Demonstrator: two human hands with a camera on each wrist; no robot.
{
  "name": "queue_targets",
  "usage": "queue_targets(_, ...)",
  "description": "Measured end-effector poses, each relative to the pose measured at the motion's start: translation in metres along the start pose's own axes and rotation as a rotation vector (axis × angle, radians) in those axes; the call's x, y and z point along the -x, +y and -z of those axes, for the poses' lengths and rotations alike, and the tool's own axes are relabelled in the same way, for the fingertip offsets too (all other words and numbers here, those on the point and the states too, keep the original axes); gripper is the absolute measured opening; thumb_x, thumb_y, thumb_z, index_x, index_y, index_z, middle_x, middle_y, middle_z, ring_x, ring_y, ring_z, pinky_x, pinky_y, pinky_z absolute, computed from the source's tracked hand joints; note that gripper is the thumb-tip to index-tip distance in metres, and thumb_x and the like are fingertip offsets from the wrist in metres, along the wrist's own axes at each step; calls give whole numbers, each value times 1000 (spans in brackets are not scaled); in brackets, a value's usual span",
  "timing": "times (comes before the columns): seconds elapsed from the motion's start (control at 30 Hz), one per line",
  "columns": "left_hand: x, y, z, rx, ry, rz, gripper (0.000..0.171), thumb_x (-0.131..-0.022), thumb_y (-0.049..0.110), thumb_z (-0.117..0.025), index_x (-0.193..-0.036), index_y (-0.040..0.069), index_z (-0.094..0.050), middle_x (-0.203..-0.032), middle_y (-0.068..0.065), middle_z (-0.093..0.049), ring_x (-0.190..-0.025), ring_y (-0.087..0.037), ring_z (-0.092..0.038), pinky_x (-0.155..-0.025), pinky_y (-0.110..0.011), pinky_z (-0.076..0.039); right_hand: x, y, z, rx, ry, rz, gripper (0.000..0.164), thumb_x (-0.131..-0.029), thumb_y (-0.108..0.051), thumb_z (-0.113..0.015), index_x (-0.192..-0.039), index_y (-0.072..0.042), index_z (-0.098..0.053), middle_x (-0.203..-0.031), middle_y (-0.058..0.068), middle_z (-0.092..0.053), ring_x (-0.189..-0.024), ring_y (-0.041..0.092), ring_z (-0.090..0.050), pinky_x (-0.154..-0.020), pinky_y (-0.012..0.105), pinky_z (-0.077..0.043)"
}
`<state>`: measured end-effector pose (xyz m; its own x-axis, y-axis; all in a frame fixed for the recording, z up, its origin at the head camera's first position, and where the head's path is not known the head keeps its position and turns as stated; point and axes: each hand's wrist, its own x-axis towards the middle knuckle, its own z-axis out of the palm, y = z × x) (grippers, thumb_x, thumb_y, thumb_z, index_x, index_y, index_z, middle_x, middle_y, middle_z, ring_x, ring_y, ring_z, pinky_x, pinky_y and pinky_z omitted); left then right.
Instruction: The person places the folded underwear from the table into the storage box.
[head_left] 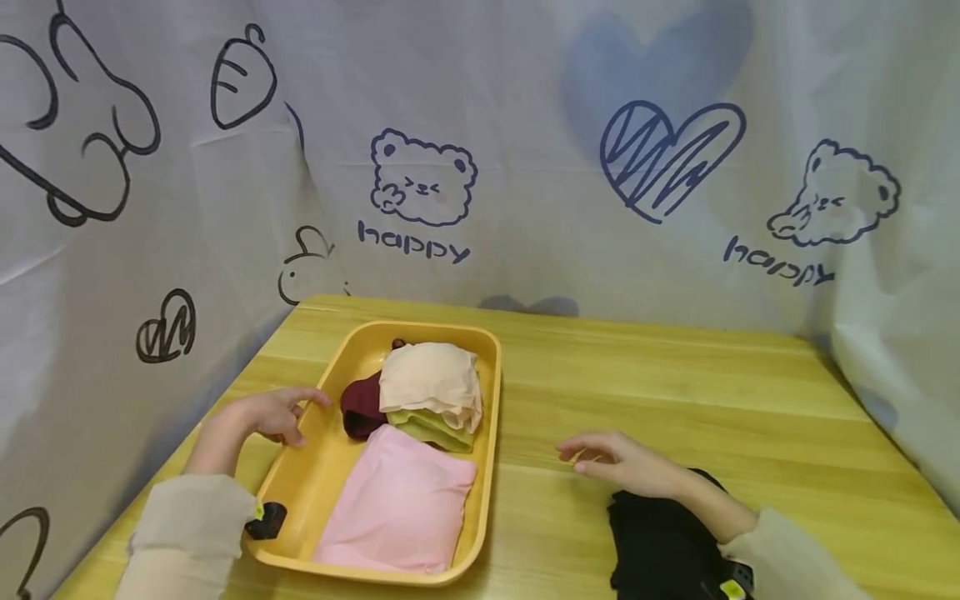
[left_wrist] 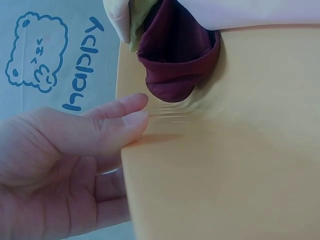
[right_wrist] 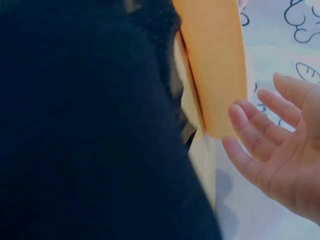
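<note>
A yellow tray [head_left: 300, 492] holds folded cloth pieces. My left hand [head_left: 277, 414] grips its left rim, with the thumb and index finger at the edge and other fingers partly hidden behind the wall in the left wrist view. Near those fingertips sits a maroon folded cloth [left_wrist: 175, 75]. Beside it, a cream cloth [head_left: 429, 375] lies on a green one [head_left: 435, 429], and a pink folded cloth [head_left: 401, 504] fills the front. My right hand [head_left: 630, 464] hovers right of the tray with loosely bent fingers, holding nothing. A black garment [head_left: 660, 542] lies below the right wrist.
Everything stands on a wooden table [head_left: 675, 383]. White sheets [head_left: 525, 208] with drawn bears, hearts and lettering hang behind and at both sides. Dark fabric [right_wrist: 90, 125] fills much of the right wrist view.
</note>
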<state>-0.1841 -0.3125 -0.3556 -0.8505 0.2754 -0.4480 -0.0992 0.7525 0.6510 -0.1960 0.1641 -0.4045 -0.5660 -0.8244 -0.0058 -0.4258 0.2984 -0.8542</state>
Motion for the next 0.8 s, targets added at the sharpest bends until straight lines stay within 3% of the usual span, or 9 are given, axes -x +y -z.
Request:
queue_targets(0.3, -1, 1, 1, -11, 2, 27, 59, -71, -12, -59, -126, -3, -41, -62, 1, -28, -47, -9, -26, -49, -20, -27, 22, 11, 9, 0, 9, -12, 40, -97, -10, -38, -130, 13, -38, -122, 31, -46, -106, 40, -50, -82, 32, -48)
queue_targets(0.53, -3, -1, 0, -4, -12, 5, 58, -70, -12, -60, -124, -4, -41, -62, 1, -29, -47, -8, -27, -49, -19, -28, 49, 22, 17, 36, 2, -29, 40, -97, -9, -38, -129, 15, -38, -119, 32, -48, -102, 32, -54, -80, 27, -48)
queue_targets(0.8, -3, -2, 3, -15, -27, -12, 59, -70, -10, -60, -125, -5, -39, -61, 1, -31, -48, -10, -30, -50, -20, -30, 77, 33, 30, 56, 42, -139, 44, -97, -12, -39, -132, 14, -32, -121, 32, -46, -105, 25, -53, -81, 24, -46)
